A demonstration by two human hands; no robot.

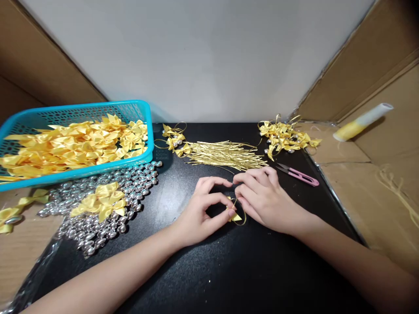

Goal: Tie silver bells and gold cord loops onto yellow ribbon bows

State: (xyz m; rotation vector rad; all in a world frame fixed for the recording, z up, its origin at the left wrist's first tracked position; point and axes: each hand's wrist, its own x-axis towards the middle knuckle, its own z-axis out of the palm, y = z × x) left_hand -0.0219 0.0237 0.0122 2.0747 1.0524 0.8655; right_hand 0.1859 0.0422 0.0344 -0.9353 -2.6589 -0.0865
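Near the middle of the black table, my left hand (206, 209) pinches a yellow ribbon bow (236, 216) between thumb and forefinger, and much of the bow is hidden behind the fingers. A thin gold cord (244, 221) loops out from the bow. My right hand (262, 198) is close beside it, fingers curled and pressed together at the cord. Just beyond both hands lies a bundle of gold cords (225, 155). To the right of the bundle are pink thread snips (299, 175).
At the left stands a blue basket (151, 131) full of yellow bows. Silver beads (94, 235) spread in front of it, with several loose bows (103, 203) on top. Bows with cords (284, 137) are piled at the back right. A plastic-wrapped roll (362, 122) lies near the cardboard wall.
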